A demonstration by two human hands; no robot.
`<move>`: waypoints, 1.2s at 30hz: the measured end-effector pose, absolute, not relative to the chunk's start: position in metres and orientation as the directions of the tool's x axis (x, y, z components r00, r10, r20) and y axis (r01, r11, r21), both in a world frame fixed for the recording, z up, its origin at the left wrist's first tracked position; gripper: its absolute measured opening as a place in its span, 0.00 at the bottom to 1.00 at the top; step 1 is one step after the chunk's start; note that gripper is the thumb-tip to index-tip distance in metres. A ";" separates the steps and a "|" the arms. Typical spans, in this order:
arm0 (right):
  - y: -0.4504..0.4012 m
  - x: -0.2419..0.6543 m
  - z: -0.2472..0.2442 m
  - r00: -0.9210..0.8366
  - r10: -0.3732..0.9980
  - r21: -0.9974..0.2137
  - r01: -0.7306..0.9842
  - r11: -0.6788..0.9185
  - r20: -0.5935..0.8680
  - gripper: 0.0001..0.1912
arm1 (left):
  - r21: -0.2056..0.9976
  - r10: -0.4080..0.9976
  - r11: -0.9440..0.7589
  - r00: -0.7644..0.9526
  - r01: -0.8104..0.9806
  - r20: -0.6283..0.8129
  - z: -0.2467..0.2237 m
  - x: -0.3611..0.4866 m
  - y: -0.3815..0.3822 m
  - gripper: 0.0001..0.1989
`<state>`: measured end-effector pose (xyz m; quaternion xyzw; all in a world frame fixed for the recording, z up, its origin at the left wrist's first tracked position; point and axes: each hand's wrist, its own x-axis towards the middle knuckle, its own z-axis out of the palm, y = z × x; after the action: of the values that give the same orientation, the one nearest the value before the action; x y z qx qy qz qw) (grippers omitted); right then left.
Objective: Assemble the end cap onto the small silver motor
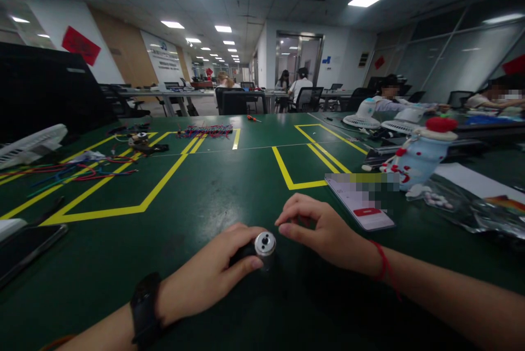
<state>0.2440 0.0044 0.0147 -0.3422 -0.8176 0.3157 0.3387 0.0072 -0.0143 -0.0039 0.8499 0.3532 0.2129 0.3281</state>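
Note:
Upright in front of me stands a small cylindrical motor [266, 247], with a round silver end face that has a dark centre and small holes. My left hand [223, 263] is closed around its side, thumb and fingers on either flank. Just right of the motor's top, my right hand [314, 225] hovers with thumb and index fingertip brought together in a pinch. Whether anything tiny sits between those fingertips is too small to tell. The motor's lower part is dark and partly hidden by the left hand.
Yellow tape [164, 184] marks outlines on the green table [229, 187]. Coloured wires [88, 170] lie left, a wire bundle [205, 130] and screwdriver [253, 118] farther back. On the right are a phone [361, 203], a blue cup [426, 157] and small fans [361, 116]. People sit beyond.

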 end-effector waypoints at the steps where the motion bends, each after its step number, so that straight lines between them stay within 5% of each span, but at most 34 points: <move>1: 0.006 0.250 0.014 -0.597 0.749 -0.729 0.370 0.575 0.288 0.06 | 0.710 0.737 -0.535 0.663 0.457 0.129 -0.003 0.007 -0.014 0.16; 5: 0.011 0.264 0.006 -0.722 0.679 -0.638 0.462 0.616 0.134 0.07 | 0.709 0.737 -0.535 0.664 0.459 0.126 -0.003 0.006 -0.015 0.17; 12: 0.009 0.263 0.004 -0.729 0.668 -0.654 0.436 0.619 0.146 0.09 | 0.713 0.746 -0.519 0.657 0.471 0.108 -0.003 0.006 -0.016 0.18; 18: 0.024 0.270 -0.004 -0.443 0.894 -0.971 0.177 0.163 0.069 0.13 | 0.710 0.753 -0.513 0.650 0.482 0.103 -0.002 0.006 -0.017 0.17; 23: 0.040 0.276 -0.015 -0.231 0.972 -0.991 -0.118 -0.064 -0.035 0.14 | 0.711 0.754 -0.516 0.647 0.478 0.111 -0.005 0.005 -0.018 0.17; 26: 0.034 0.275 -0.010 -0.308 0.951 -1.000 0.024 0.001 -0.006 0.13 | 0.710 0.754 -0.517 0.648 0.479 0.112 -0.005 0.004 -0.017 0.16; 31: 0.014 0.268 0.004 -0.689 0.710 -0.765 0.377 0.522 0.145 0.09 | 0.715 0.747 -0.518 0.656 0.469 0.111 -0.002 0.006 -0.017 0.16; 36: 0.006 0.253 0.009 -0.595 0.748 -0.731 0.366 0.577 0.293 0.05 | 0.718 0.741 -0.526 0.660 0.456 0.124 -0.001 0.008 -0.017 0.15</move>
<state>0.2525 0.0055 0.0090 -0.3335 -0.8350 0.3169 0.3019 0.0083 -0.0167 -0.0010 0.8472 0.3531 0.2129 0.3349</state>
